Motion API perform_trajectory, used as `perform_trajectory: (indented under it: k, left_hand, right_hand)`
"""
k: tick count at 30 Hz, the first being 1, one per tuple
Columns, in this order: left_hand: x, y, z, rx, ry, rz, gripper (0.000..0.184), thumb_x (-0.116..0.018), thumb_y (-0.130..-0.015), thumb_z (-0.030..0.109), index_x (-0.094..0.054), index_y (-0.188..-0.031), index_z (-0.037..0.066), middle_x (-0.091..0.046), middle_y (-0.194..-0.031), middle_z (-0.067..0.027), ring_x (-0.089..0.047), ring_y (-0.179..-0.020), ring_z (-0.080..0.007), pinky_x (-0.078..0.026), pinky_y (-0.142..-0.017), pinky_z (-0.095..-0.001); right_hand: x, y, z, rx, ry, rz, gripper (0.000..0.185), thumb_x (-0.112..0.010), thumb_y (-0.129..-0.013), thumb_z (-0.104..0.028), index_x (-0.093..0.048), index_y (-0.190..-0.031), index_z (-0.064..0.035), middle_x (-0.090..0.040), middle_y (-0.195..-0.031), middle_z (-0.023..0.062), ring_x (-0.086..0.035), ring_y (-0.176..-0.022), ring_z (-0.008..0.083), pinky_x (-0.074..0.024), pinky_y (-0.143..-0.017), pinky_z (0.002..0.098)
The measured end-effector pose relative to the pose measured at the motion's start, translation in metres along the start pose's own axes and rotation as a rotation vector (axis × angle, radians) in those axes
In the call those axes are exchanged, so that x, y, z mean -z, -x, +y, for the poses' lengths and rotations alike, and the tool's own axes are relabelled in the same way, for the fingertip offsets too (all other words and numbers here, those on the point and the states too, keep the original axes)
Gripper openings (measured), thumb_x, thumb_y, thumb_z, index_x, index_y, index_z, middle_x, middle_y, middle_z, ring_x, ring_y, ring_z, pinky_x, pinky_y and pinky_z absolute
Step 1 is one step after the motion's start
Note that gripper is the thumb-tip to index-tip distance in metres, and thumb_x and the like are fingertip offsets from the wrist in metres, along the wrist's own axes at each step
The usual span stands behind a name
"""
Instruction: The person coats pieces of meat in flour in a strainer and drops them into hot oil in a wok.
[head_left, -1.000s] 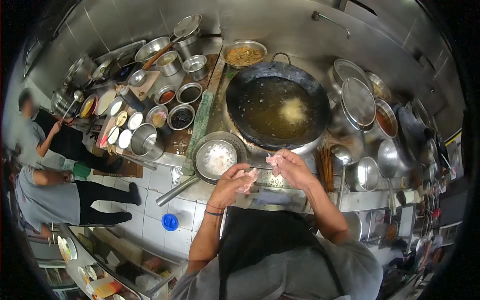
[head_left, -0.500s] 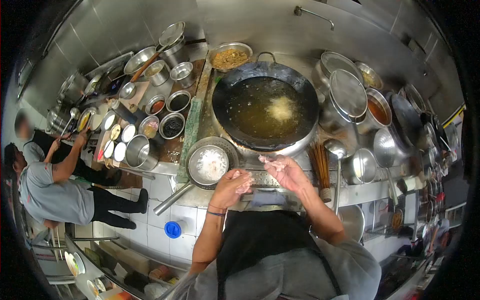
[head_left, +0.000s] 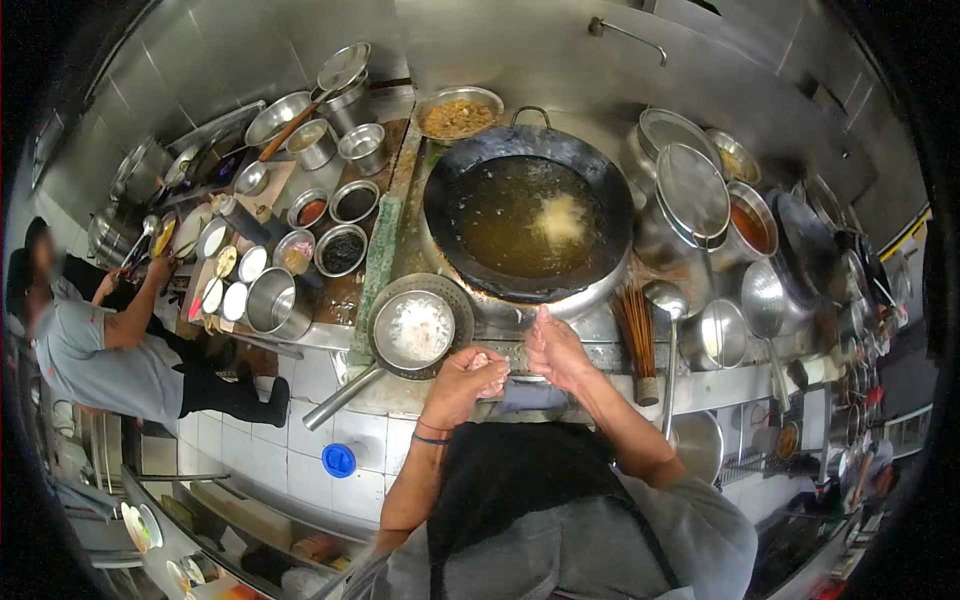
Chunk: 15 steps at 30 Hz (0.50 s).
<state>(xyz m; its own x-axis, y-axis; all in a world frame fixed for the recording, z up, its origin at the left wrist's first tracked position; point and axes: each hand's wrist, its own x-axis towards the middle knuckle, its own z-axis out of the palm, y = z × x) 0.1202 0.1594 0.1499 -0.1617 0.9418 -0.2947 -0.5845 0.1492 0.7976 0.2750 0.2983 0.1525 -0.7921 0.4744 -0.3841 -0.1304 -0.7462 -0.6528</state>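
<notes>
My left hand (head_left: pixel 457 388) is closed around pale pink raw meat (head_left: pixel 488 374), part of which shows between the fingers. Beside it, my right hand (head_left: pixel 556 350) is closed, a bit of something pale at its fingertips, too small to make out. Both are in front of a large black wok (head_left: pixel 470 270) of oil, where a pale foamy piece (head_left: pixel 560 220) floats right of centre. Up and left of my left hand, a long-handled pan (head_left: pixel 384 340) with white powder (head_left: pixel 420 330) in it rests on a perforated strainer.
A bundle of wooden sticks (head_left: pixel 635 325) and a ladle (head_left: pixel 668 300) are at the right, near strainers and pots. Bowls of sauces and a steel pot (head_left: pixel 278 300) stand on the left counter. Two people (head_left: pixel 125 350) are at the far left, beside a blue-lidded container (head_left: pixel 339 460).
My right hand has closed over the meat that was spread across its fingers. My left hand still grips its meat. The nearer co-worker has shifted, and the view has moved slightly.
</notes>
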Motion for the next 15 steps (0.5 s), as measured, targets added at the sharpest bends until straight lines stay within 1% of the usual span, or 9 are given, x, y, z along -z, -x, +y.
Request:
perform_trajectory:
  k: [2, 5, 8, 9, 12, 14, 15]
  left_hand:
    - [0.000, 0.003, 0.002, -0.017, 0.029, -0.008, 0.011, -0.067, -0.089, 0.007, -0.062, -0.098, 0.003, -0.065, -0.084, -0.0071, -0.062, -0.070, -0.0134, -0.054, -0.060, -0.0279]
    - [0.011, 0.013, 0.007, -0.037, 0.085, 0.005, 0.011, -0.067, -0.089, 0.008, -0.061, -0.098, 0.003, -0.065, -0.084, -0.0072, -0.062, -0.070, -0.0130, -0.054, -0.060, -0.0282]
    - [0.019, 0.024, 0.018, -0.099, 0.129, 0.071, 0.011, -0.066, -0.090, 0.009, -0.061, -0.098, 0.003, -0.065, -0.084, -0.0071, -0.062, -0.070, -0.0132, -0.054, -0.060, -0.0287]
    - [0.024, 0.026, 0.017, -0.096, 0.130, 0.115, 0.011, -0.066, -0.090, 0.010, -0.062, -0.098, 0.003, -0.065, -0.083, -0.0066, -0.062, -0.069, -0.0141, -0.054, -0.059, -0.0291]
    - [0.031, 0.035, 0.023, -0.128, 0.201, 0.143, 0.011, -0.066, -0.090, 0.011, -0.062, -0.096, 0.004, -0.064, -0.082, -0.0061, -0.062, -0.069, -0.0151, -0.054, -0.059, -0.0293]
    - [0.035, 0.041, 0.021, -0.133, 0.188, 0.183, 0.009, -0.066, -0.090, 0.011, -0.062, -0.094, 0.004, -0.064, -0.081, -0.0061, -0.062, -0.070, -0.0158, -0.054, -0.059, -0.0301]
    - [0.035, 0.042, 0.023, -0.138, 0.178, 0.185, 0.009, -0.066, -0.090, 0.011, -0.062, -0.094, 0.004, -0.064, -0.081, -0.0062, -0.062, -0.070, -0.0159, -0.054, -0.059, -0.0303]
  right_hand:
    - [0.000, 0.001, -0.001, -0.018, 0.029, 0.000, 0.048, -0.038, -0.100, -0.051, -0.044, -0.073, -0.0131, -0.036, -0.064, -0.0029, -0.035, -0.057, 0.0104, -0.0344, -0.054, 0.0280]
    - [-0.007, -0.004, 0.018, 0.218, -0.030, -0.027, 0.041, -0.039, -0.102, -0.045, -0.051, -0.084, -0.0103, -0.045, -0.075, -0.0008, -0.045, -0.069, 0.0137, -0.0429, -0.063, 0.0314]
    - [-0.022, 0.009, 0.001, 0.130, 0.139, -0.091, 0.030, -0.041, -0.104, -0.035, -0.053, -0.103, -0.0074, -0.050, -0.090, 0.0022, -0.050, -0.080, 0.0150, -0.0465, -0.073, 0.0321]
    - [-0.022, 0.011, -0.005, 0.170, 0.242, -0.099, 0.018, -0.047, -0.102, -0.020, -0.053, -0.107, -0.0033, -0.052, -0.096, 0.0043, -0.053, -0.086, 0.0164, -0.0483, -0.076, 0.0329]
    - [-0.024, 0.009, -0.041, 0.375, 0.651, 0.012, 0.009, -0.047, -0.098, -0.006, -0.051, -0.103, -0.0003, -0.052, -0.094, 0.0063, -0.053, -0.089, 0.0177, -0.0482, -0.076, 0.0332]
    - [0.003, -0.020, -0.063, 0.774, 1.074, 0.209, 0.010, -0.046, -0.093, 0.003, -0.050, -0.101, -0.0006, -0.053, -0.093, 0.0103, -0.054, -0.089, 0.0218, -0.0473, -0.078, 0.0373]
    - [0.004, -0.032, -0.079, 0.924, 1.332, 0.257, 0.009, -0.045, -0.094, 0.002, -0.050, -0.100, -0.0025, -0.053, -0.094, 0.0128, -0.054, -0.089, 0.0246, -0.0461, -0.080, 0.0406]
